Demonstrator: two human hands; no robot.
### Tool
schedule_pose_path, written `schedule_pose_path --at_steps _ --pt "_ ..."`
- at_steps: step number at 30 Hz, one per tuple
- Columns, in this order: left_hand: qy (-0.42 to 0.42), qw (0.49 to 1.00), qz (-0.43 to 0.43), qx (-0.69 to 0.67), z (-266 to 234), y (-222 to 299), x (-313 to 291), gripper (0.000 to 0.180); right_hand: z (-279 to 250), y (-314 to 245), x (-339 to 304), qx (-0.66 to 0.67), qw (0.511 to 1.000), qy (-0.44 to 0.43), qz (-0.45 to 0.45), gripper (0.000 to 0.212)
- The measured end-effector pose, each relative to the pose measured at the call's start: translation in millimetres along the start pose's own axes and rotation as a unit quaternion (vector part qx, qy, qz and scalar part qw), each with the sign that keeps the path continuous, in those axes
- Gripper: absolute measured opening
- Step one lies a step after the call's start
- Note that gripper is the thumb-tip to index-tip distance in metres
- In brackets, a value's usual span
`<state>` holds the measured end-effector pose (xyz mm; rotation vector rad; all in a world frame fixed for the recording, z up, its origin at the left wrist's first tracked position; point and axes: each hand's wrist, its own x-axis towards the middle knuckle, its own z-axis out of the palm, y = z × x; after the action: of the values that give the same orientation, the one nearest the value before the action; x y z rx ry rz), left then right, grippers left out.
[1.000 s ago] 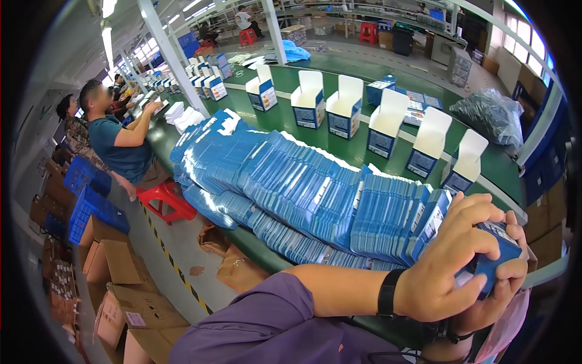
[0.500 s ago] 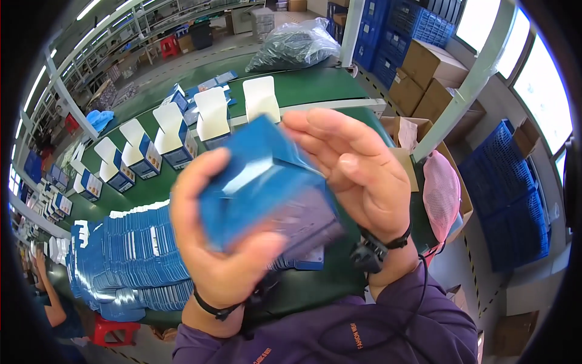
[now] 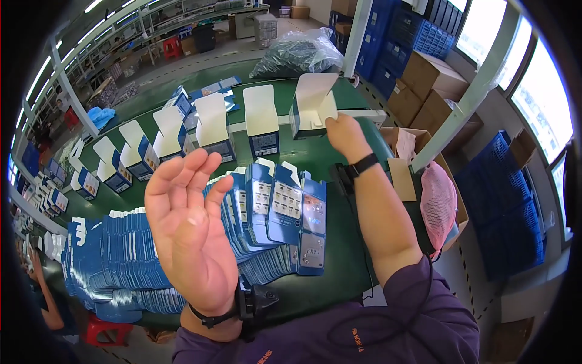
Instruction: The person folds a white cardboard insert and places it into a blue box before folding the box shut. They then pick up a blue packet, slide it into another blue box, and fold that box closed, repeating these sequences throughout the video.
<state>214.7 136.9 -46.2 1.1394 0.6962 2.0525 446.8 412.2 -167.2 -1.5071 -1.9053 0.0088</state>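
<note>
My right hand [image 3: 348,137] reaches out over the green table and grips the right side of a blue carton [image 3: 296,124]. That carton stands upright with its white lid raised and its white inside showing. To its left another open carton [image 3: 262,136] stands at the end of a row of similar ones. My left hand [image 3: 195,227] is raised with its fingers spread and nothing in it. Below and around it lie flat, folded blue cartons [image 3: 133,252] in long overlapping stacks. More flat cartons [image 3: 284,206] with printed panels fan out to its right.
A clear plastic bag of dark items [image 3: 298,51] sits at the table's far end. On the right are a pink mesh bag [image 3: 439,203], brown cardboard boxes [image 3: 429,79] and blue crates [image 3: 503,206]. A grey post [image 3: 467,91] rises at the right. Another person's arm [image 3: 45,291] shows at far left.
The blue carton, held between both hands before, now stands upright and open at the row's right end. My right hand has moved away to the far side; my left hand has let go.
</note>
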Motion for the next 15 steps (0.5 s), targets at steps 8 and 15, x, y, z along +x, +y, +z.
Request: schedule_pose_path --at_steps 8,15 --pt "0.002 1.0 0.008 0.004 -3 1 4 0.062 37 7 0 0.155 0.966 -0.137 0.153 0.059" --pt "-0.022 1.0 0.01 0.009 7 -8 3 0.057 -12 -37 -120 0.106 0.969 -0.218 0.041 0.049"
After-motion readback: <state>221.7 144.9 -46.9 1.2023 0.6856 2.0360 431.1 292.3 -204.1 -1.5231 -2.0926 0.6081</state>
